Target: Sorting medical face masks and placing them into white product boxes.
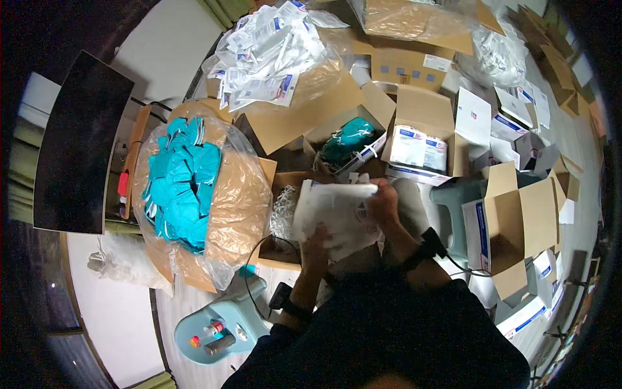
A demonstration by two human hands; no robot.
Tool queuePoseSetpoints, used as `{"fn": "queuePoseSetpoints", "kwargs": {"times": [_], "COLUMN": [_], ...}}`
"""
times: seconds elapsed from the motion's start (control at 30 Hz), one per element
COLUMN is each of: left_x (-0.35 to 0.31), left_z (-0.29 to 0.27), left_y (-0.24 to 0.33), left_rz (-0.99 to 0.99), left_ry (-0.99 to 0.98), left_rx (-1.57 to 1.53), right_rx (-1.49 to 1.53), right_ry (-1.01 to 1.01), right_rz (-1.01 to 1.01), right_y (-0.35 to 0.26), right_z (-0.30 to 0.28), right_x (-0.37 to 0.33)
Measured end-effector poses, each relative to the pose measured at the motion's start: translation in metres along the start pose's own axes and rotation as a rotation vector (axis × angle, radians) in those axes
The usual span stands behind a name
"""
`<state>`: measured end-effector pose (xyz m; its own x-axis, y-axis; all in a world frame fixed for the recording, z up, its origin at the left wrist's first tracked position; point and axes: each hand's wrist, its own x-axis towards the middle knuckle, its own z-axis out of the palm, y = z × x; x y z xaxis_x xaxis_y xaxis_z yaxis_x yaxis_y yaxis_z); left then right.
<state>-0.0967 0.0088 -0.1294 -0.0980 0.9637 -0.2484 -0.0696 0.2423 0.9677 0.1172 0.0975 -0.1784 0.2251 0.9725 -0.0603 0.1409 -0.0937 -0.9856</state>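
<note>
A white bag (337, 211) is lying between the person's two grips, its upper right corner sitting inside the right grip (384, 202) and its lower left part resting against the left grip (315, 251). The right grip is clamping the bag's edge with curled fingers; the left is touching the bag, and how far it is closing cannot be told. Pale floor (170, 324) is showing at the lower left. A black screen (81, 142) is standing farther left. Nearer, a big cardboard box (236, 227) lined with clear plastic is holding teal packs (178, 178). At the right, a smaller carton (539, 217) is standing open. A pale blue stool (243, 301) is carrying a dark cylinder (219, 345).
</note>
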Motion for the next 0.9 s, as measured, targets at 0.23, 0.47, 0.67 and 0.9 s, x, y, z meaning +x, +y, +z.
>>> {"fn": "queuePoseSetpoints", "kwargs": {"times": [0.23,0.47,0.67,0.9], "left_x": [0.12,0.309,0.483,0.547], "left_z": [-0.03,0.017,0.029,0.044], "left_y": [0.053,0.241,0.219,0.147], "left_rz": [-0.121,0.973,1.156,-0.125], "left_ry": [0.175,0.541,0.162,-0.285], "left_rx": [-0.492,0.694,1.534,0.727], "right_rx": [0.434,0.537,0.198,0.02], "right_ry": [0.046,0.283,0.399,0.406], "right_rz": [0.229,0.322,0.46,0.44], "right_y": [-0.076,-0.011,0.039,0.098], "right_z": [-0.036,-0.091,-0.151,-0.196], "right_x": [0.025,0.036,0.056,0.123]}}
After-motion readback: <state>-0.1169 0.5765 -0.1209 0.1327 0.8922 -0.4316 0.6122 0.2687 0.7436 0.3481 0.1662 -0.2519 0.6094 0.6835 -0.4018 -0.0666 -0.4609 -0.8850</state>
